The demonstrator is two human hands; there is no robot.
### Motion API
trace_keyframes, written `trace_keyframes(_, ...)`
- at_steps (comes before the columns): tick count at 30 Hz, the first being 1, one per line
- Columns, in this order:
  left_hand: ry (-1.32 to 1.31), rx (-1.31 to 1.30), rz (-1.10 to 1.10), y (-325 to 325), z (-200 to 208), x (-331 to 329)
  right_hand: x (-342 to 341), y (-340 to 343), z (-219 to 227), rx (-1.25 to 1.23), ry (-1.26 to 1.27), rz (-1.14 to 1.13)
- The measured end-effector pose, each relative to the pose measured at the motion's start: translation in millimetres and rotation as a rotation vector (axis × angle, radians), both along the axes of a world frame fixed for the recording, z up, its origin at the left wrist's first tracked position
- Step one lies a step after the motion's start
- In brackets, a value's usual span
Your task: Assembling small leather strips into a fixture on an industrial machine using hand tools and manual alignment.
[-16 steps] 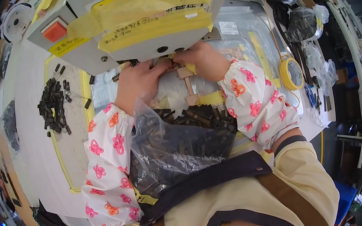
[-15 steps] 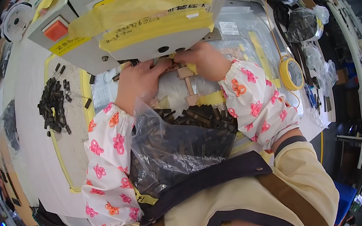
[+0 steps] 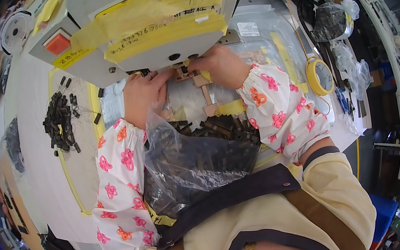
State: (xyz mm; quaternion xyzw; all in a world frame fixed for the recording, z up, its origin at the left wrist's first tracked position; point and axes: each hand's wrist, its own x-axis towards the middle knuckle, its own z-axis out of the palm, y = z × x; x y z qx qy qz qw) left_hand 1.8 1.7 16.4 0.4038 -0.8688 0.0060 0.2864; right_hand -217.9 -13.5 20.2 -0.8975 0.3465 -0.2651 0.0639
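Note:
Both my hands work under the lower edge of a grey machine head (image 3: 115, 60). My left hand (image 3: 143, 94) is closed, its fingers bent at that edge and one digit reaching toward a tan block fixture (image 3: 206, 94); what it grips is hidden. My right hand (image 3: 222, 66) pinches a small black block-shaped part (image 3: 184, 69) over the fixture's far end. Between my forearms lies a clear plastic bag (image 3: 200, 168) full of similar dark parts, several of them loose at its mouth (image 3: 225, 125).
A pile of small black parts with thin wires (image 3: 60, 118) lies on the left of the table. The machine carries a red square button (image 3: 57, 44) and yellow tape (image 3: 164, 41). At right are a yellow tape roll (image 3: 320, 76), a hanging cord and plastic-wrapped bundles (image 3: 332, 24).
My hands have shifted slightly apart beneath the machine, baring more of the fixture's far end and the small black part. The whole view has tilted a little.

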Motion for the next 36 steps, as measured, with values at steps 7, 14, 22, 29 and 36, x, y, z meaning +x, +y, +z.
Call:
trace_keyframes(7, 0.047, 0.068, 0.033, -5.5, -7.0, 0.9, -0.5, -4.4, 0.3, -0.088, 0.107, -0.065)
trace_keyframes(14, 0.027, 0.025, 0.024, -5.1, -6.2, 2.7, 0.1, -5.6, -0.1, -0.119, 0.15, -0.065)
trace_keyframes(22, 0.002, 0.108, 0.099, -3.9, -5.3, 2.6, -2.1, -11.2, -7.3, -0.13, 0.177, -0.075)
trace_keyframes(29, 0.048, 0.028, 0.021, -4.5, -7.6, 3.3, -3.6, -6.9, -4.1, -0.103, 0.164, -0.067)
trace_keyframes(36, 0.044, 0.111, 0.018, -1.4, 1.4, 0.0, -3.1, -4.7, -1.9, -0.096, 0.171, -0.066)
